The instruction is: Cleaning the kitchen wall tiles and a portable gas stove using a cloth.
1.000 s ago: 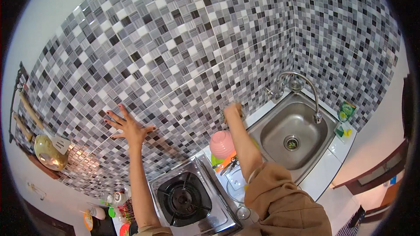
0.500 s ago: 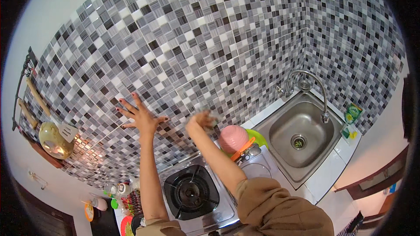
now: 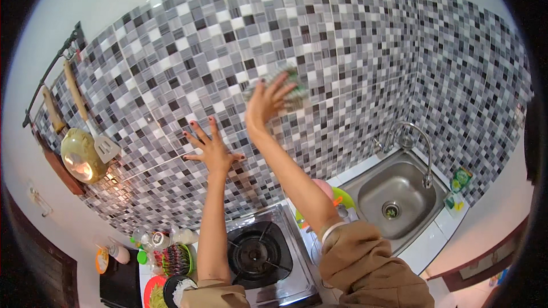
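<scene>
Your right hand (image 3: pixel 266 104), fingers spread, partly covers the blurred cloth (image 3: pixel 301 92) against the tiled wall (image 3: pixel 365 51); your left hand (image 3: pixel 214 153), splayed, grips nothing. Slack pressure could drop the cloth stoveward.

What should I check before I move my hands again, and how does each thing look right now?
1. Right hand over the greenish cloth: ok, fingers spread across it.
2. Left hand away from the hanging spatula: ok, spread against the tiled wall.
3. Stove burner flame-free: ok, none visible.
4. Faucet not running: ok, no stream shows.
5. Pink bowl sitting securely: cannot tell, mostly behind the right arm.
</scene>
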Motion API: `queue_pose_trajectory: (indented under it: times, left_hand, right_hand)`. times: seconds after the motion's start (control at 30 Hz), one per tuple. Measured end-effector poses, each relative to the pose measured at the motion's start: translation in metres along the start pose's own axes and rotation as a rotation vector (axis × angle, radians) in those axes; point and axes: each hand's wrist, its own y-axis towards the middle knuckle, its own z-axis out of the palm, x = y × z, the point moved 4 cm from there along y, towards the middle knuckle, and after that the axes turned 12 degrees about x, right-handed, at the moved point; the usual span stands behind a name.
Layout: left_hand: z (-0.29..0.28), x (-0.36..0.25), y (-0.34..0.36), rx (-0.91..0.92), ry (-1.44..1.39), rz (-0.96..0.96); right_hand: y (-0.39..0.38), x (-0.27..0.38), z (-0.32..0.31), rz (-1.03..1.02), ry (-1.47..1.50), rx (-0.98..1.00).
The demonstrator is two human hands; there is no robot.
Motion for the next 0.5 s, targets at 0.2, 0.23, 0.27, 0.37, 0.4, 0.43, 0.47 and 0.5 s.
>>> queue_pose_trajectory:
  times: [0.2, 0.23, 0.27, 0.37, 0.4, 0.43, 0.47, 0.5]
  left_hand:
    - [0.000, 0.001, 0.000, 0.010, 0.013, 0.017]
    - [-0.002, 0.001, 0.000, -0.012, 0.017, 0.014]
    - [-0.001, 0.001, 0.000, 0.013, -0.024, 0.019]
    - [-0.002, 0.001, -0.001, 0.002, -0.032, 0.021]
    - [-0.001, 0.002, -0.001, 0.000, -0.027, 0.024]
    - [-0.001, 0.003, 0.000, 0.005, -0.006, 0.010]
    - [0.000, 0.003, 0.000, -0.008, -0.008, 0.016]
    - [0.000, 0.003, 0.000, -0.009, -0.028, 0.026]
  right_hand:
    - [-0.032, 0.029, 0.025, -0.814, -0.622, 0.233]
    - [-0.019, 0.024, 0.013, -0.960, -0.595, 0.152]
    - [-0.003, 0.015, -0.002, -0.980, -0.603, 0.036]
    - [0.054, -0.031, -0.052, -0.689, -0.699, -0.181]
    - [0.067, -0.047, -0.071, -0.586, -0.613, -0.258]
    - [0.077, -0.063, -0.088, -0.454, -0.565, -0.325]
    - [0.085, -0.075, -0.102, -0.317, -0.521, -0.340]
    - [0.092, -0.085, -0.109, -0.114, -0.473, -0.329]
